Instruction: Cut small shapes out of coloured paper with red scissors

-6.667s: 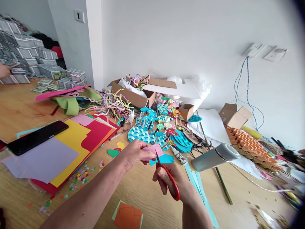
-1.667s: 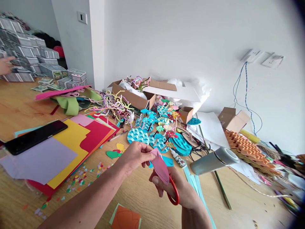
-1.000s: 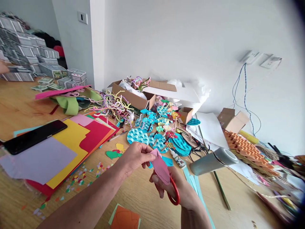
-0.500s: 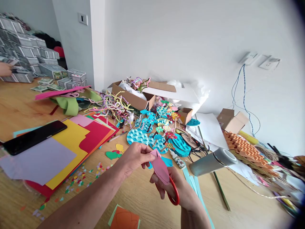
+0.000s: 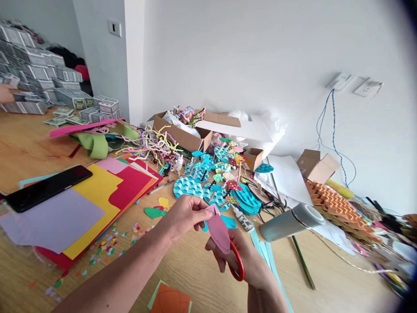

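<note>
Between the thumb and fingers of my left hand (image 5: 189, 216) is the upper end of a pink paper piece (image 5: 219, 230), which has a drawn outline along its edge. My right hand (image 5: 243, 256) grips red-handled scissors (image 5: 239, 263) just below it; the paper covers the blades. Under my hands lies some blue paper (image 5: 228, 221). Green and yellow cut-outs (image 5: 155, 211) rest left of my left hand. Closer to me is a small stack of orange and green paper (image 5: 171, 300), with lines drawn on the top sheet.
Coloured paper sheets (image 5: 78, 208) with a black phone (image 5: 48, 187) lie at left, near scattered paper bits (image 5: 110, 241). Blue wave-patterned discs with paper fish (image 5: 188, 187) stand ahead. A glue bottle (image 5: 243, 218) and grey tumbler (image 5: 291, 221) are at right. Another person's hand (image 5: 6, 93) shows far left.
The pink paper has turned slightly, its lower end shifting a little left. Both hands keep nearly the same place and hold; the view has shifted slightly.
</note>
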Motion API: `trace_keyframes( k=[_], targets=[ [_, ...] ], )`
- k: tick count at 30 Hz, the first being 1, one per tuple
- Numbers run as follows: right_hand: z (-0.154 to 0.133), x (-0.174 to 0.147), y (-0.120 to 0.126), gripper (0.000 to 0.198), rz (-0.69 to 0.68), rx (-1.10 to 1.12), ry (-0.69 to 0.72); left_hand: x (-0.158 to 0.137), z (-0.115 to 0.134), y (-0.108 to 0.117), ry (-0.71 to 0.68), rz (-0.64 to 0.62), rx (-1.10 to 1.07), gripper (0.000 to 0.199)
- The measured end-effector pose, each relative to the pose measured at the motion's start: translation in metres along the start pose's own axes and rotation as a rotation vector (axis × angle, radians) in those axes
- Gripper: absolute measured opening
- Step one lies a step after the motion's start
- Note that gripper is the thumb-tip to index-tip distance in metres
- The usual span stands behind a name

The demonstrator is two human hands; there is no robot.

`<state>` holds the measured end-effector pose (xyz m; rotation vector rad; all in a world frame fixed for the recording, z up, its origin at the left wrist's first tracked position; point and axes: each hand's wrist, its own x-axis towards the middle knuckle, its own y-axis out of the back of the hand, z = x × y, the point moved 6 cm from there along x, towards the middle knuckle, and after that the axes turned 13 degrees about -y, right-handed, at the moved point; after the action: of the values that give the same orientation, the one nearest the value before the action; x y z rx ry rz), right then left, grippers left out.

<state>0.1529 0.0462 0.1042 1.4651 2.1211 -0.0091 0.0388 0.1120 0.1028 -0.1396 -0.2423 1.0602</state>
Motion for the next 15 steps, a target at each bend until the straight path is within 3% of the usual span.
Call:
trace_keyframes(
  k=[15],
  targets=[
    [-0.0051,0.0012,-0.0006,0.042,-0.001,0.004,0.028,0.0007,-0.0001,-0.0006,0.001,0.003,-0.004,0.018]
  ],
)
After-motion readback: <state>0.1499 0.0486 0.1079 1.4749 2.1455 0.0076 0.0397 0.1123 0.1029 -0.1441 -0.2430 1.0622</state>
